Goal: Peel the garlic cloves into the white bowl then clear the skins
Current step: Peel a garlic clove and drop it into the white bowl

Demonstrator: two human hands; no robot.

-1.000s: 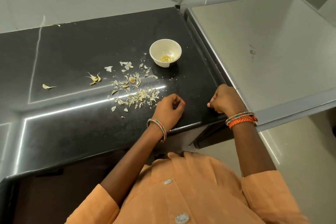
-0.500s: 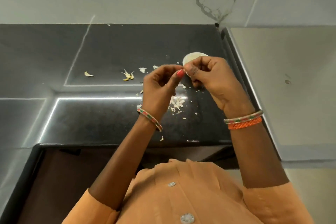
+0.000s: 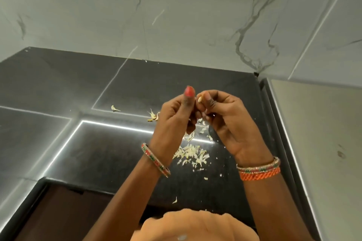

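Both hands are raised together above the black counter point(image 3: 88, 152). My right hand point(image 3: 227, 123) pinches a small pale garlic clove point(image 3: 199, 99) between thumb and fingers. My left hand point(image 3: 174, 121) has its fingers curled against the same clove, thumb up with a red nail. A heap of papery garlic skins point(image 3: 193, 155) lies on the counter below the hands. Several unpeeled cloves point(image 3: 153, 116) lie further back, and one more clove point(image 3: 114, 108) sits to their left. The white bowl is hidden behind my hands.
A grey marble wall point(image 3: 176, 15) rises behind the counter. A steel surface point(image 3: 323, 143) adjoins the counter on the right. Loose skin flakes point(image 3: 175, 200) lie near the counter's front edge, above my orange shirt point(image 3: 195, 225).
Both hands rose from the counter's front edge and came together on a clove. The view tilted up, and the bowl went out of sight behind the hands.
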